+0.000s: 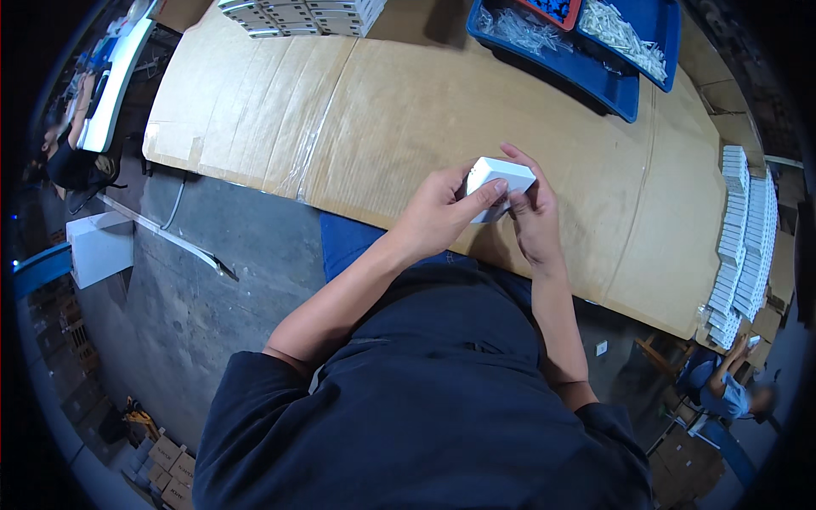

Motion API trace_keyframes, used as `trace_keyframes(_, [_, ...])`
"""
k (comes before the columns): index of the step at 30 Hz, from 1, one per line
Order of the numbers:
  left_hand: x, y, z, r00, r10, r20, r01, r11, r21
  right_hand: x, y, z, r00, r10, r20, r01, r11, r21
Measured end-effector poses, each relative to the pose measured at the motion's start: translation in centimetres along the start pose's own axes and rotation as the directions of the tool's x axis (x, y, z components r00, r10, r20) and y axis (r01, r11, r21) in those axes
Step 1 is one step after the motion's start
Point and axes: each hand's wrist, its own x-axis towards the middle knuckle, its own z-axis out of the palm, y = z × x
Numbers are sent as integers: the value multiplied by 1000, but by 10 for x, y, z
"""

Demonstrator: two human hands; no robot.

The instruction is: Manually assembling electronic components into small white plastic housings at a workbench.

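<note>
A small white box-shaped plastic part (503, 169) is held up between my two hands above the cardboard-covered table (408, 110). My left hand (446, 204) grips it from the left, the thumb lying across its near face. From the right my right hand (537, 212) closes on it, with the thumb against its near lower side and the index finger raised behind the far corner. The fingers hide much of its underside and sides.
Stacked white units (306, 15) stand at the far left of the table. Blue trays (625, 98) with clear, white and blue small parts lie far right, near a red tray (571, 21). Rows of white pieces (735, 246) line the right edge. Other people sit at both sides.
</note>
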Motion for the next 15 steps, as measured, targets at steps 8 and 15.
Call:
trace_keyframes(8, [-2,5,5,997,43,67,-40,998,-50,0,14,-33,990,138,17,-137,948,287])
trace_keyframes(15, [-5,10,7,992,66,104,-56,994,-91,-1,5,-35,995,82,58,-95,955,280])
